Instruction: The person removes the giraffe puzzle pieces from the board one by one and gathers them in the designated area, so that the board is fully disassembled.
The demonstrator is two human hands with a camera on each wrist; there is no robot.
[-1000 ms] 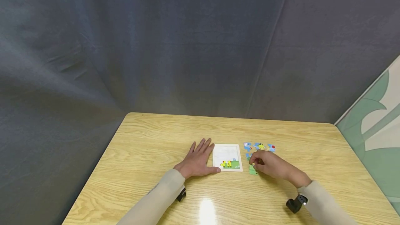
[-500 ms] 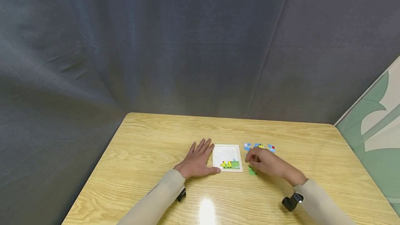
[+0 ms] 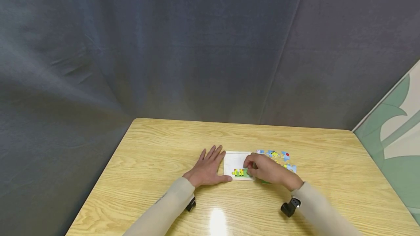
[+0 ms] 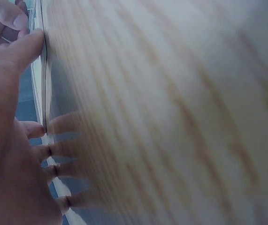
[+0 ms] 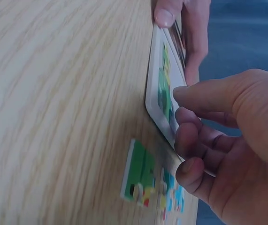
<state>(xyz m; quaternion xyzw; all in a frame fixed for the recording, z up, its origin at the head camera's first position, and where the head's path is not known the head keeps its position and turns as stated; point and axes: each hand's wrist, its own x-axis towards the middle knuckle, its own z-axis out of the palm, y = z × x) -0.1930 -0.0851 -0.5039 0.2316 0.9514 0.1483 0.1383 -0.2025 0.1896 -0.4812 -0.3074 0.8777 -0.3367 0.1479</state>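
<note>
A white-framed puzzle tray (image 3: pixel 231 158) lies on the table, with several yellow and green pieces (image 3: pixel 238 172) fitted along its near edge. My left hand (image 3: pixel 206 170) lies spread at the tray's left side, its thumb on the near left corner and its fingertips by the left rim. Over the right half of the tray is my right hand (image 3: pixel 270 170), thumb and forefinger brought together in a pinch on a puzzle piece that the fingers mostly hide. In the right wrist view the thumb and curled fingers (image 5: pixel 187 136) are close over the tray's fitted green part (image 5: pixel 164 96).
Loose puzzle pieces (image 3: pixel 273 153), blue, yellow and red, lie right of the tray, partly behind the right hand. A green loose piece (image 5: pixel 141 166) shows near the tray's corner in the right wrist view. A dark curtain (image 3: pixel 210 65) hangs behind the wooden table (image 3: pixel 164 137).
My right hand has moved left from the loose pieces to above the tray's right part, uncovering several loose pieces on the right. The left hand and tray have stayed in place.
</note>
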